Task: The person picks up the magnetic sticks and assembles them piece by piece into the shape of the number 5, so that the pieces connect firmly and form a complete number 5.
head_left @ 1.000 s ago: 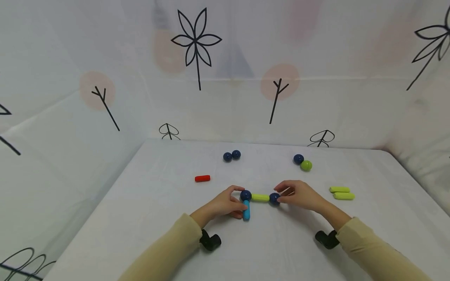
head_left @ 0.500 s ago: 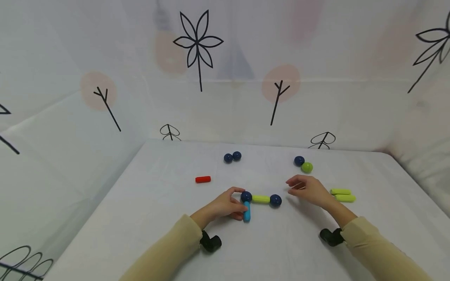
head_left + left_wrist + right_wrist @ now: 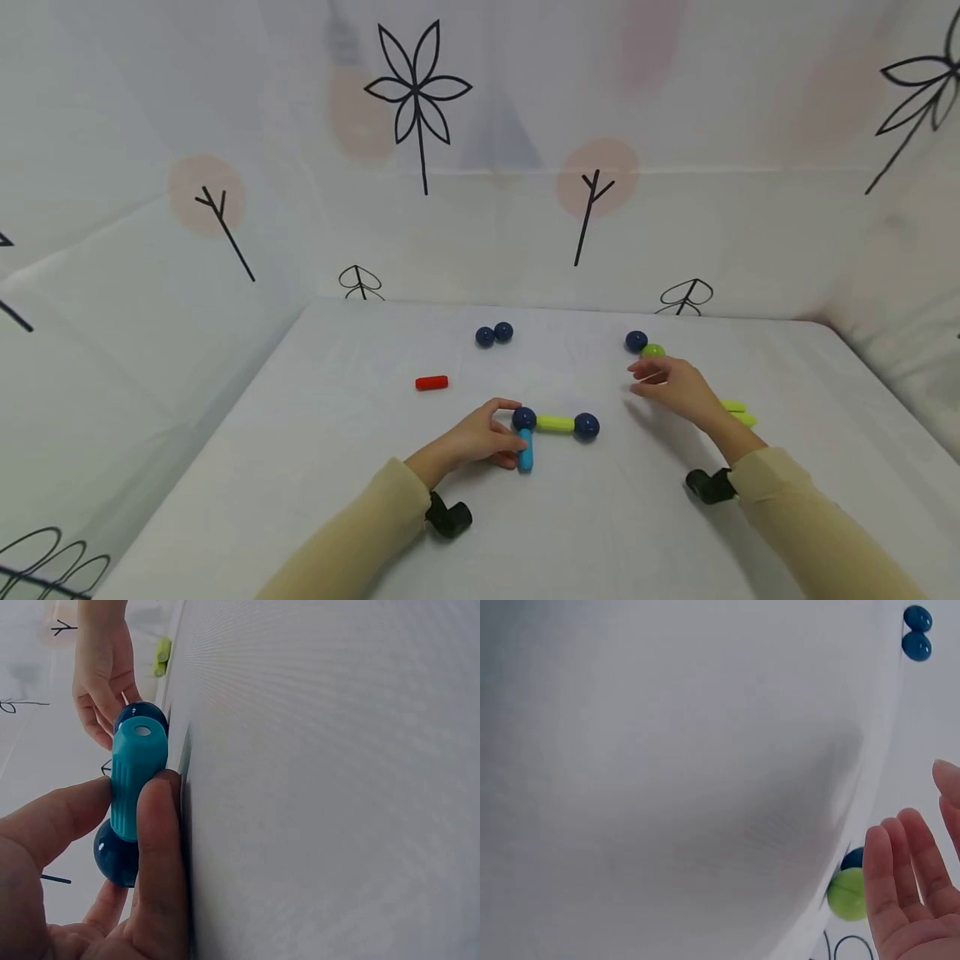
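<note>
My left hand (image 3: 480,437) pinches a light blue rod (image 3: 135,776) between thumb and fingers, with its index fingertip on the dark blue ball (image 3: 524,418) at the rod's far end. From that ball a lime rod (image 3: 555,424) runs right to a second dark blue ball (image 3: 587,427); together they form an L on the table. My right hand (image 3: 675,387) hovers over the table with relaxed, spread fingers and holds nothing. It overlaps the lower part of a green ball (image 3: 653,351), which touches a dark blue ball (image 3: 636,341).
Two dark blue balls (image 3: 494,334) sit together at the back, and a red rod (image 3: 432,383) lies left of centre. Two lime rods (image 3: 738,413), partly hidden by my right hand, lie at the right. Patterned white cloth (image 3: 480,233) stands behind the table (image 3: 337,358).
My right hand has let go of the right dark blue ball and moved right and back, close to the green ball. The left hand keeps its grip in place.
</note>
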Demonstrator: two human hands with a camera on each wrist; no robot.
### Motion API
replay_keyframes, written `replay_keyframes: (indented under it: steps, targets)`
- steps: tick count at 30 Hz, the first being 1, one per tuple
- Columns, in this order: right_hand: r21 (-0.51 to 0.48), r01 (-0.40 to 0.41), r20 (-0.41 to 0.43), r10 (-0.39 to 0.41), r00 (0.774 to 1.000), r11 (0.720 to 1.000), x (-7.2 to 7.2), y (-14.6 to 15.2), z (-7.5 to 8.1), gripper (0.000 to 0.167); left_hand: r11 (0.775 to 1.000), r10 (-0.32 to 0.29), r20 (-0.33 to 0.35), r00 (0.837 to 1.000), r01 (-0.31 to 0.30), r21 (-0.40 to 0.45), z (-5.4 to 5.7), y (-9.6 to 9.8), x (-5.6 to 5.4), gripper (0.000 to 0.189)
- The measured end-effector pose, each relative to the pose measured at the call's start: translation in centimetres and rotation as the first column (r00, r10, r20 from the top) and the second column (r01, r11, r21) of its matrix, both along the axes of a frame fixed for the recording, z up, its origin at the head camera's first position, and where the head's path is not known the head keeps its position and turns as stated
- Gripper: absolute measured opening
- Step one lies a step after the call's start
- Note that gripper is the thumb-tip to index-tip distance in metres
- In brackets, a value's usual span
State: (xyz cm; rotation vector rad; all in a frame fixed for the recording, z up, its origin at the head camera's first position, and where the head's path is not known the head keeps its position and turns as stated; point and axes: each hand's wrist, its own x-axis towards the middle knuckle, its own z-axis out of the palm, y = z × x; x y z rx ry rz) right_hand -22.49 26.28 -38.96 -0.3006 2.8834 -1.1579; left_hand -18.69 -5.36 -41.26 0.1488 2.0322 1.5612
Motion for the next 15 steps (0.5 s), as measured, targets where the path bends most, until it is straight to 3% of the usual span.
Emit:
replay_keyframes:
  steps: [15]
  targets:
    - [-0.017,0.137,0.014,-0.136,0.991,0.990,-1.3,1.3,0.4,0.036,1.000,0.000,0.010,1.000,0.001,-0.013,0.3,0.0,0.1,0.060]
